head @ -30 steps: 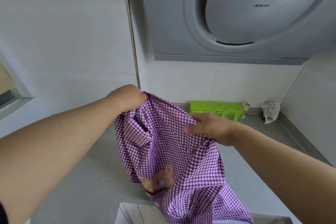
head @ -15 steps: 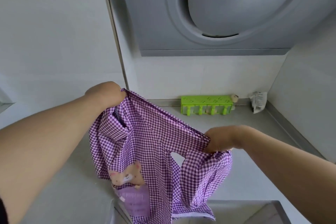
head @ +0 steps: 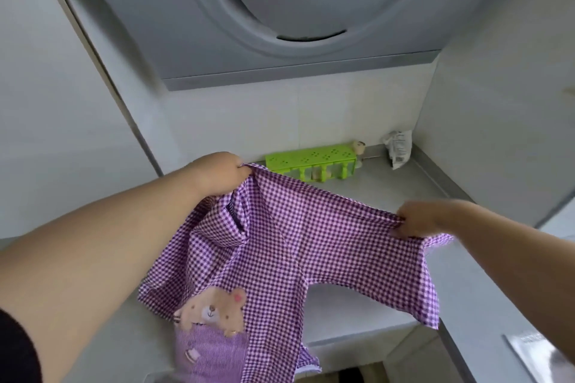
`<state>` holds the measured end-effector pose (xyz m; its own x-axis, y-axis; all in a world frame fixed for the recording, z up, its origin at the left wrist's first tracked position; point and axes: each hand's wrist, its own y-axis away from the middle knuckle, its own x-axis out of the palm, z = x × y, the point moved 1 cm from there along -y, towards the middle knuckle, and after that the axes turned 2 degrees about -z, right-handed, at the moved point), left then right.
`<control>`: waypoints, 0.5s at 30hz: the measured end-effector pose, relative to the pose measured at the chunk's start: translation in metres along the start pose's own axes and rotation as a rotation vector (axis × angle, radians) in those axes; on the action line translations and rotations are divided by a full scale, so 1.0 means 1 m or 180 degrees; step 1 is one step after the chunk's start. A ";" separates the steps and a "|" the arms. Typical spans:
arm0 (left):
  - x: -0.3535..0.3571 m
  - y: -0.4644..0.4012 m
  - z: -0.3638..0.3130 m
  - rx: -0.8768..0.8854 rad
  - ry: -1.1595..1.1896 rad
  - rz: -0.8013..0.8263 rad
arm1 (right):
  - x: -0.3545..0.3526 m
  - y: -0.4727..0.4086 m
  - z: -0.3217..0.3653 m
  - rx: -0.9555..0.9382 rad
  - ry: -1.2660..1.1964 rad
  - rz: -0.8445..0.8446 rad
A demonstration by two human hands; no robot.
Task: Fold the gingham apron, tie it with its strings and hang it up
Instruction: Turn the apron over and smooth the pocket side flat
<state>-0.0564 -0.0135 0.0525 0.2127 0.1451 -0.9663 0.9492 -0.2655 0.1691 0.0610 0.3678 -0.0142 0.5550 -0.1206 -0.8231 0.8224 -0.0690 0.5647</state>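
Grey range hood (head: 280, 9), green rack (head: 311, 162), white packet (head: 399, 149), grey counter (head: 404, 183)

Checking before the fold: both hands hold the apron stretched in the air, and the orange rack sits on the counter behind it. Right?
Not quite: the rack is green, not orange. The head view shows it on the counter behind the apron. The rest holds: the left hand and the right hand each have a grip on the top edge, stretching the apron in the air.

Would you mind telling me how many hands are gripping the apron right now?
2. The left hand grips the apron at its upper left corner; the right hand pinches the top edge further right. No other hand shows.
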 end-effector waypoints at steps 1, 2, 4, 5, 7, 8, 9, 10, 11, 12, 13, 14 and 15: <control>0.005 -0.011 -0.010 0.0054 -0.0012 0.0041 | -0.004 -0.008 -0.015 0.0085 -0.0068 -0.0062; 0.011 -0.021 -0.019 0.0098 -0.0029 0.0072 | -0.006 -0.017 -0.029 0.0170 -0.0146 -0.0116; 0.020 -0.040 -0.037 0.0172 -0.0071 0.0105 | -0.009 -0.035 -0.051 0.0298 -0.0252 -0.0160; 0.027 -0.052 -0.046 0.0189 -0.0079 0.0121 | -0.010 -0.044 -0.063 0.0380 -0.0261 -0.0139; 0.040 -0.076 -0.061 0.0209 -0.0072 0.0180 | -0.010 -0.062 -0.081 0.0562 -0.0265 -0.0043; 0.046 -0.086 -0.068 0.0230 -0.0048 0.0201 | -0.010 -0.071 -0.090 0.0660 -0.0270 0.0002; 0.055 -0.100 -0.076 0.0251 -0.0035 0.0218 | -0.012 -0.083 -0.102 0.0777 -0.0262 -0.0007; 0.061 -0.109 -0.083 0.0270 -0.0037 0.0223 | -0.015 -0.094 -0.113 0.0896 -0.0244 -0.0104; 0.068 -0.118 -0.090 0.0284 -0.0049 0.0234 | -0.018 -0.104 -0.122 0.1061 -0.0170 -0.0203; 0.074 -0.125 -0.097 0.0307 -0.0067 0.0243 | -0.019 -0.113 -0.130 0.1268 -0.0166 -0.0338; 0.080 -0.134 -0.105 0.0302 -0.0103 0.0262 | -0.021 -0.120 -0.137 0.1442 -0.0078 -0.0473; 0.087 -0.143 -0.113 0.0289 -0.0126 0.0263 | -0.023 -0.128 -0.141 0.1514 0.0049 -0.0712; 0.093 -0.149 -0.119 0.0257 -0.0121 0.0267 | -0.023 -0.134 -0.140 0.1470 0.0304 -0.1076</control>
<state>-0.1506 0.1534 -0.0394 0.2802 0.0833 -0.9563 0.9063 -0.3514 0.2349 -0.0444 0.5181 -0.0789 0.2975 0.0716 -0.9520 0.8281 -0.5156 0.2200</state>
